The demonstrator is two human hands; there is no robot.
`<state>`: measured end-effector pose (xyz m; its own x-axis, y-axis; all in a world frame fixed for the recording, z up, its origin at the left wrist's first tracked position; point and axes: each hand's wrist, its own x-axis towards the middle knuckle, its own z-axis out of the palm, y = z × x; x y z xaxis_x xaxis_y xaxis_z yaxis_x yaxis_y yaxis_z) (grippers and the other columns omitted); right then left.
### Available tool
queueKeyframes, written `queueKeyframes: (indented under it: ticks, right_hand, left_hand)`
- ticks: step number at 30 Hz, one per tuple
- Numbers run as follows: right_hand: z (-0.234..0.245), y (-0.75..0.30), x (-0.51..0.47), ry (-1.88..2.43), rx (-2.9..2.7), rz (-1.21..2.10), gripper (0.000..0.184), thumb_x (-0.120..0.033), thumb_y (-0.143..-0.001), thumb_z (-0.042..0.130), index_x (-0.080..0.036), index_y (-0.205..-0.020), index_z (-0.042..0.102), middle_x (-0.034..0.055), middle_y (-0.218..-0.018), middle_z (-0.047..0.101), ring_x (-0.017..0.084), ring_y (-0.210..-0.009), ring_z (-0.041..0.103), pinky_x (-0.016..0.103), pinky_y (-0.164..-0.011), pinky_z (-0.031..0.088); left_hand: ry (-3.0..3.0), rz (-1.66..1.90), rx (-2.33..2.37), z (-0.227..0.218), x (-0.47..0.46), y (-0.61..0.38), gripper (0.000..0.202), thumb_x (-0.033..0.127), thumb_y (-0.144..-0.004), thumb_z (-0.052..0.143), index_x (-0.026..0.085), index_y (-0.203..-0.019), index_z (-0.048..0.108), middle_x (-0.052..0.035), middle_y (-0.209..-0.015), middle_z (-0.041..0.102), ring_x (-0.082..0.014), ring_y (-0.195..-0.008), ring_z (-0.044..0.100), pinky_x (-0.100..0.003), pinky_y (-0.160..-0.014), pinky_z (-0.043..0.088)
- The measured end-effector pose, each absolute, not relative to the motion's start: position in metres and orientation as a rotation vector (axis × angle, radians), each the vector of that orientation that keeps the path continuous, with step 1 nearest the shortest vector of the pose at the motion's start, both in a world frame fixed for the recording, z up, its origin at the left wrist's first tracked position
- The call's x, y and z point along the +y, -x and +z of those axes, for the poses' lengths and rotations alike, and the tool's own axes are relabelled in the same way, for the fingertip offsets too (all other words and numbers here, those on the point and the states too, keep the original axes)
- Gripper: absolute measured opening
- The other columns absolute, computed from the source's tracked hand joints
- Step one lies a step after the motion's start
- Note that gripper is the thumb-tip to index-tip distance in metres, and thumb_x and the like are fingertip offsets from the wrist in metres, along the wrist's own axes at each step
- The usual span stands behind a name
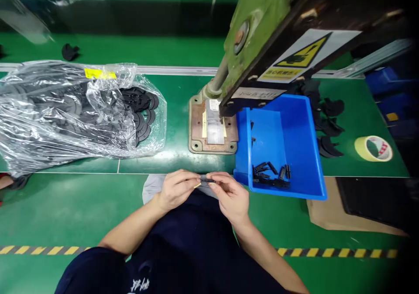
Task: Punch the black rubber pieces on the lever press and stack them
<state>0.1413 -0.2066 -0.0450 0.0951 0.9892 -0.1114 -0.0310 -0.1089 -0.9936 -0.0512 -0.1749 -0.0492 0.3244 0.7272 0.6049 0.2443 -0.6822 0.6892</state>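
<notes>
Both my hands meet in front of my body, just off the near edge of the green table. My left hand [179, 188] pinches one end of a small dark narrow part [207, 180], and my right hand [231, 194] grips its other end. Most of the part is hidden by my fingers. A bit of yellow shows at my left fingertips. Beyond my hands stands a green press [262, 32], its base holding a metal fixture [215, 130]. To the right, a blue bin [297, 141] has several small black parts [270, 174] at its near end.
A clear plastic bag [65, 115] full of black rounded pieces lies on the left. Loose black pieces [330, 128] and a tape roll [373, 149] are right of the bin. The press head overhangs the bin's far side. Cardboard [327, 211] sits below the table's right edge.
</notes>
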Motion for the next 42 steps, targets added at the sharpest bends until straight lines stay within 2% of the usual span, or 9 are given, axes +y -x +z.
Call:
queueKeyframes:
  ticks: [3, 7, 10, 15, 20, 27, 36, 39, 42]
  right_hand:
    - [-0.047, -0.136, -0.205, 1.284, -0.958, 1.331, 0.018, -0.032, -0.075, 0.081, -0.029, -0.09, 0.073, 0.0039, -0.094, 0.074, 0.02, -0.093, 0.067, 0.04, -0.087, 0.056]
    - [-0.044, -0.121, -0.201, 1.209, -0.782, 1.521, 0.031, -0.049, -0.077, 0.076, -0.028, -0.097, 0.067, 0.0026, -0.091, 0.072, 0.017, -0.081, 0.065, 0.034, -0.074, 0.057]
    - [-0.035, -0.112, -0.196, 1.157, -0.708, 1.663, 0.034, -0.055, -0.078, 0.074, -0.025, -0.09, 0.065, 0.004, -0.091, 0.07, 0.016, -0.078, 0.064, 0.032, -0.071, 0.055]
    - [-0.007, -0.127, -0.188, 1.097, -0.641, 1.823, 0.03, -0.047, -0.078, 0.077, -0.023, -0.084, 0.062, 0.0012, -0.084, 0.068, 0.011, -0.069, 0.059, 0.025, -0.061, 0.048]
    - [0.019, -0.149, -0.179, 1.004, -0.622, 2.043, 0.033, -0.04, -0.079, 0.079, -0.021, -0.095, 0.058, -0.0038, -0.06, 0.062, 0.008, -0.049, 0.051, 0.019, -0.046, 0.031]
    - [0.023, -0.152, -0.17, 0.814, -0.479, 2.324, 0.044, -0.046, -0.072, 0.083, -0.022, -0.084, 0.048, -0.0076, -0.054, 0.051, 0.005, -0.044, 0.042, 0.019, -0.044, 0.023]
    - [0.036, -0.168, -0.162, 0.845, -0.407, 2.196, 0.035, -0.045, -0.081, 0.076, -0.021, -0.09, 0.052, -0.0057, -0.059, 0.057, 0.006, -0.048, 0.05, 0.017, -0.046, 0.029]
    - [0.045, -0.184, -0.164, 0.92, -0.525, 2.075, 0.032, -0.048, -0.086, 0.068, -0.023, -0.101, 0.054, -0.0007, -0.069, 0.066, 0.009, -0.051, 0.057, 0.018, -0.046, 0.033]
    - [0.056, -0.206, -0.164, 0.96, -0.659, 1.965, 0.03, -0.047, -0.085, 0.07, -0.022, -0.097, 0.058, 0.0003, -0.07, 0.067, 0.01, -0.054, 0.059, 0.02, -0.047, 0.036]
  left_hand:
    - [-2.124, 1.335, 0.879, -0.048, -0.177, 0.053, 0.022, 0.01, -0.092, 0.06, 0.019, -0.111, 0.066, -0.0083, -0.1, 0.073, -0.0167, -0.088, 0.072, -0.028, -0.073, 0.06]
    - [-2.146, 1.438, 0.89, -0.045, -0.183, 0.046, 0.022, 0.008, -0.088, 0.064, 0.015, -0.108, 0.066, -0.0087, -0.098, 0.072, -0.0156, -0.084, 0.07, -0.025, -0.071, 0.059]
    - [-2.108, 1.497, 0.95, -0.043, -0.187, 0.035, 0.018, 0.008, -0.086, 0.066, 0.015, -0.103, 0.066, -0.0081, -0.094, 0.069, -0.0149, -0.08, 0.068, -0.025, -0.07, 0.059]
    - [-2.032, 1.46, 0.906, -0.026, -0.18, 0.034, 0.018, 0.012, -0.088, 0.065, 0.018, -0.105, 0.066, -0.0059, -0.092, 0.066, -0.0141, -0.08, 0.067, -0.024, -0.07, 0.059]
    - [-2.075, 1.286, 0.745, 0.005, -0.155, 0.049, 0.027, 0.013, -0.091, 0.062, 0.019, -0.117, 0.064, -0.0127, -0.113, 0.065, -0.0192, -0.103, 0.067, -0.03, -0.085, 0.059]
    - [-2.222, 1.086, 0.491, 0.03, -0.129, 0.053, 0.02, 0.01, -0.093, 0.057, 0.018, -0.11, 0.065, -0.0083, -0.097, 0.065, -0.015, -0.088, 0.065, -0.024, -0.077, 0.056]
    - [-2.131, 0.957, 0.511, 0.041, -0.103, 0.029, 0.01, 0.018, -0.097, 0.054, 0.018, -0.098, 0.063, -0.0079, -0.094, 0.068, -0.0154, -0.089, 0.066, -0.027, -0.08, 0.055]
    - [-2.171, 1.066, 0.789, 0.029, -0.08, 0.024, 0.009, 0.02, -0.096, 0.056, 0.018, -0.093, 0.065, -0.0057, -0.092, 0.069, -0.0156, -0.088, 0.066, -0.028, -0.081, 0.054]
    - [-2.229, 1.109, 1.074, 0.004, -0.046, 0.023, 0.011, 0.021, -0.095, 0.057, 0.018, -0.09, 0.067, -0.0055, -0.091, 0.07, -0.017, -0.089, 0.066, -0.029, -0.082, 0.054]
